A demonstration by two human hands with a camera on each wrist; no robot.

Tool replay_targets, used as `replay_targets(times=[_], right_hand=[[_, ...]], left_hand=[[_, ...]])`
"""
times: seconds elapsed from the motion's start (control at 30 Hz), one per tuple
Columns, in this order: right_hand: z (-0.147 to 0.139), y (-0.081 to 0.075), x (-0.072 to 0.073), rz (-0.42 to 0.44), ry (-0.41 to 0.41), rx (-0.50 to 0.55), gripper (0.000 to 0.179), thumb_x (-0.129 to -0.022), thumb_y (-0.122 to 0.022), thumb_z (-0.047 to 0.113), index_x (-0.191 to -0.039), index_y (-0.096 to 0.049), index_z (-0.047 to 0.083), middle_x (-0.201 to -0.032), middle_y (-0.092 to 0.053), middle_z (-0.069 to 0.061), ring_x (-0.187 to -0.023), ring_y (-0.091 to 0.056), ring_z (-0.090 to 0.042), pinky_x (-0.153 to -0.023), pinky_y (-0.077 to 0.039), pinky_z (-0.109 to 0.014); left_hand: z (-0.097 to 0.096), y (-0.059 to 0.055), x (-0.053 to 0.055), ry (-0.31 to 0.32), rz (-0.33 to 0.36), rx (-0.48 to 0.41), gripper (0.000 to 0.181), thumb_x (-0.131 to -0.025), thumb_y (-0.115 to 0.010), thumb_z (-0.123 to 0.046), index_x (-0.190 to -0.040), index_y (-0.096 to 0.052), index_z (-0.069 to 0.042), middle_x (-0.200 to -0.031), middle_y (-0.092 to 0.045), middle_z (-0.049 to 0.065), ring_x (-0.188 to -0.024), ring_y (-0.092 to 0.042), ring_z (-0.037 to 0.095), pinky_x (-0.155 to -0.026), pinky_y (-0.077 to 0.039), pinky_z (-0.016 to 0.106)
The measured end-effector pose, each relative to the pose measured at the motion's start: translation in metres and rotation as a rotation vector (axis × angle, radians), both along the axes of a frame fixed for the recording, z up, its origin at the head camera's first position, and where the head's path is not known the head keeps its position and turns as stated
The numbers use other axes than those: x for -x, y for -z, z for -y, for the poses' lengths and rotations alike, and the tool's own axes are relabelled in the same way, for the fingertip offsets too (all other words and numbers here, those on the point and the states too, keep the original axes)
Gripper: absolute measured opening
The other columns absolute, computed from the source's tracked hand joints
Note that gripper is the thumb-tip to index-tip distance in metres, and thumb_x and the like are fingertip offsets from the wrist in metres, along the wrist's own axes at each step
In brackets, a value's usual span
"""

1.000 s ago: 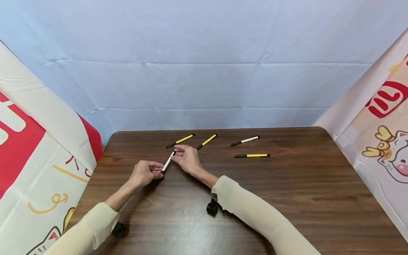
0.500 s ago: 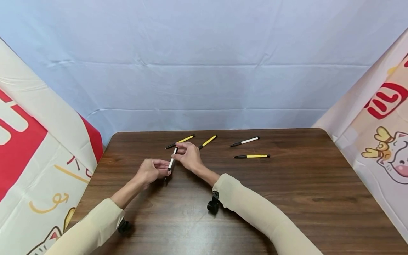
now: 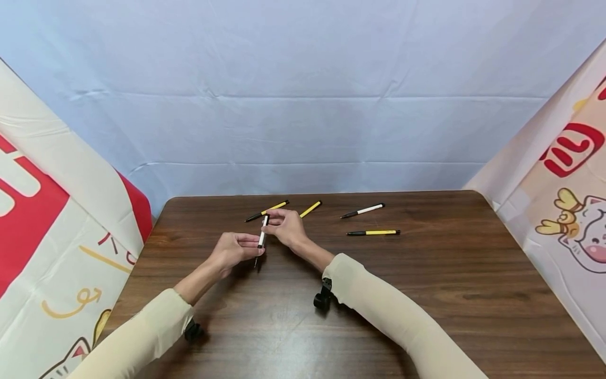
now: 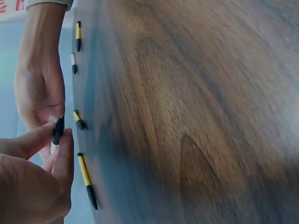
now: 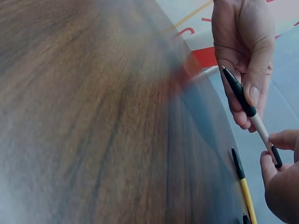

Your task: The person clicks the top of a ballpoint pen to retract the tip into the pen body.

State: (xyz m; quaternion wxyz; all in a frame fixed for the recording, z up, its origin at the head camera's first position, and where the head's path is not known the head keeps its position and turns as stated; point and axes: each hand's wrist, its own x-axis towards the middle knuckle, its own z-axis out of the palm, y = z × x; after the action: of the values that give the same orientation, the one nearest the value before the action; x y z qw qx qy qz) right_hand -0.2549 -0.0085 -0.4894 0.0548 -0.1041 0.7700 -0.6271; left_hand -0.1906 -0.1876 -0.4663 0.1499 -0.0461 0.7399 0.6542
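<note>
Both of my hands hold one white ballpoint pen [image 3: 263,234] above the table, its black tip end toward me in the head view. My left hand [image 3: 230,252] pinches the pen's black grip section between thumb and fingers. At the other end, by the black clip, the thumb and fingers of my right hand [image 3: 287,227] pinch the barrel. In the right wrist view the pen [image 5: 240,93] slants, its pointed tip sticking out past the left thumb. The left wrist view shows the black tip end [image 4: 58,129] nearly head-on.
Beyond my hands, a yellow pen [image 3: 272,208] and a second yellow pen [image 3: 311,208], partly behind the right hand, lie near the far edge of the wooden table [image 3: 450,273]. To the right lie another white pen [image 3: 363,210] and a yellow pen [image 3: 374,232].
Both hands have shifted rightward with the white pen, and it has swung to point more straight away from me. The pens lying on the table have stayed put.
</note>
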Motion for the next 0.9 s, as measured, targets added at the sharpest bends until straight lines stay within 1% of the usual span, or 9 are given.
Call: replay_targets(times=[0.17, 0.27, 0.37, 0.47, 0.57, 0.67, 0.77, 0.9], right_hand=[[-0.002, -0.001, 0.002, 0.031, -0.007, 0.038, 0.049, -0.085, -0.085, -0.004, -0.132, -0.070, -0.006, -0.123, -0.074, -0.020, -0.113, -0.075, -0.032, -0.089, -0.063, -0.029], [-0.003, 0.000, 0.004, 0.058, -0.025, 0.084, 0.051, -0.085, -0.083, -0.007, -0.134, -0.068, -0.009, -0.122, -0.073, -0.023, -0.113, -0.074, -0.033, -0.090, -0.062, -0.028], [-0.005, 0.001, 0.006, 0.100, -0.053, 0.157, 0.052, -0.086, -0.081, -0.010, -0.135, -0.065, -0.012, -0.120, -0.073, -0.024, -0.108, -0.076, -0.029, -0.090, -0.062, -0.028], [-0.007, 0.001, 0.007, 0.146, -0.079, 0.233, 0.052, -0.087, -0.079, -0.012, -0.137, -0.062, -0.014, -0.118, -0.072, -0.027, -0.099, -0.076, -0.021, -0.089, -0.062, -0.027], [-0.009, 0.000, 0.006, 0.195, -0.106, 0.300, 0.053, -0.089, -0.077, -0.013, -0.138, -0.060, -0.015, -0.120, -0.070, -0.032, -0.094, -0.077, -0.018, -0.087, -0.063, -0.027], [-0.010, 0.000, 0.005, 0.233, -0.123, 0.340, 0.056, -0.089, -0.076, -0.015, -0.141, -0.057, -0.015, -0.122, -0.068, -0.034, -0.096, -0.078, -0.020, -0.087, -0.063, -0.028], [-0.011, -0.001, 0.004, 0.267, -0.130, 0.375, 0.058, -0.088, -0.076, -0.017, -0.143, -0.056, -0.015, -0.119, -0.070, -0.030, -0.096, -0.078, -0.022, -0.088, -0.064, -0.033], [-0.012, -0.001, 0.005, 0.309, -0.128, 0.439, 0.058, -0.089, -0.073, -0.019, -0.144, -0.054, -0.015, -0.112, -0.073, -0.024, -0.092, -0.078, -0.021, -0.088, -0.064, -0.037]], left_hand=[[-0.004, -0.002, 0.000, -0.009, 0.010, -0.012, 0.042, -0.088, -0.081, 0.009, -0.125, -0.065, 0.020, -0.106, -0.078, 0.024, -0.088, -0.077, 0.011, -0.077, -0.062, 0.021], [-0.006, -0.004, 0.001, -0.014, 0.031, -0.041, 0.042, -0.089, -0.080, 0.009, -0.126, -0.064, 0.020, -0.106, -0.078, 0.024, -0.089, -0.077, 0.013, -0.079, -0.063, 0.024], [-0.007, -0.005, 0.002, -0.021, 0.059, -0.081, 0.041, -0.090, -0.077, 0.011, -0.127, -0.063, 0.020, -0.106, -0.078, 0.024, -0.089, -0.077, 0.014, -0.082, -0.064, 0.028], [-0.007, -0.004, 0.003, -0.024, 0.084, -0.119, 0.040, -0.092, -0.074, 0.011, -0.129, -0.062, 0.021, -0.108, -0.078, 0.024, -0.089, -0.078, 0.015, -0.085, -0.064, 0.032], [-0.008, -0.002, 0.004, -0.028, 0.112, -0.143, 0.039, -0.094, -0.072, 0.011, -0.130, -0.061, 0.020, -0.106, -0.079, 0.020, -0.088, -0.078, 0.015, -0.083, -0.064, 0.030], [-0.009, 0.000, 0.004, -0.024, 0.128, -0.160, 0.040, -0.096, -0.070, 0.011, -0.133, -0.058, 0.021, -0.100, -0.080, 0.014, -0.087, -0.077, 0.014, -0.078, -0.065, 0.028], [-0.010, 0.001, 0.003, -0.023, 0.131, -0.168, 0.041, -0.097, -0.069, 0.010, -0.134, -0.057, 0.022, -0.096, -0.079, 0.010, -0.086, -0.077, 0.014, -0.078, -0.065, 0.028], [-0.011, 0.001, 0.002, -0.026, 0.122, -0.177, 0.041, -0.098, -0.069, 0.010, -0.135, -0.057, 0.022, -0.097, -0.079, 0.011, -0.087, -0.077, 0.013, -0.081, -0.064, 0.029]])
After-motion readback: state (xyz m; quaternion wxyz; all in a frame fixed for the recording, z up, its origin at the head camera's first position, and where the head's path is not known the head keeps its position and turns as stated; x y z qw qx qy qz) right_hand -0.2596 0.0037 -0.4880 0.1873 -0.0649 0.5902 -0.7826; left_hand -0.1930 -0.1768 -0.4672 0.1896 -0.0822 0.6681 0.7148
